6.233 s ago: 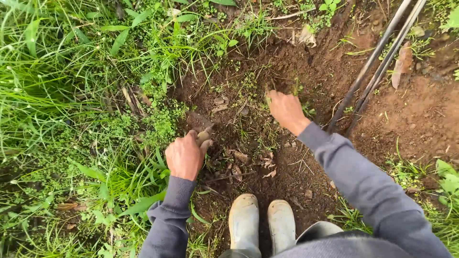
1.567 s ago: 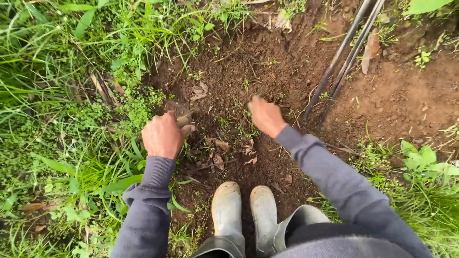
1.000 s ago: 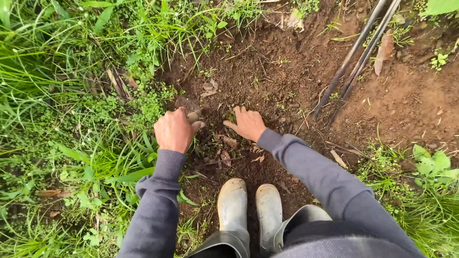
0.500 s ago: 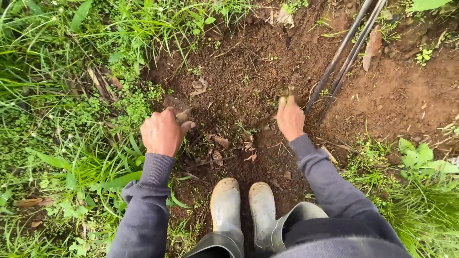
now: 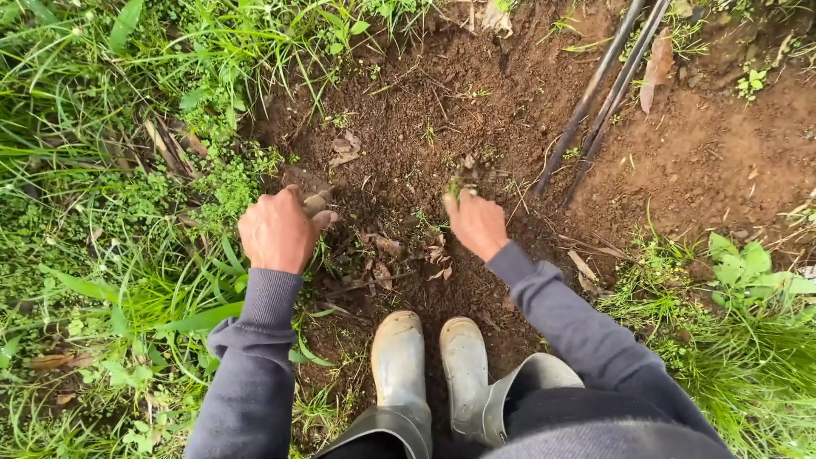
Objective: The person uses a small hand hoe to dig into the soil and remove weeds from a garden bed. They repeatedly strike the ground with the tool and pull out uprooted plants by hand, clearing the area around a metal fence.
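Note:
My right hand (image 5: 474, 221) is pinched shut on a small clump of weeds (image 5: 461, 181) with roots and soil, just above the bare brown soil (image 5: 442, 102). My left hand (image 5: 274, 229) is closed around a soil-covered tool; its dirty tip (image 5: 316, 202) pokes out past my fingers at the edge of the grass. Both arms wear grey sleeves. My pale rubber boots (image 5: 432, 365) stand on the soil below my hands.
Thick grass and low weeds (image 5: 110, 170) cover the left side. Two thin dark pipes (image 5: 595, 93) run diagonally at the upper right. Dry leaves (image 5: 387, 255) lie between my hands. A leafy plant (image 5: 748, 276) grows at the right.
My right hand moved from beside the pipes back toward the middle and now holds a tuft of weeds. My left hand stayed put on the tool.

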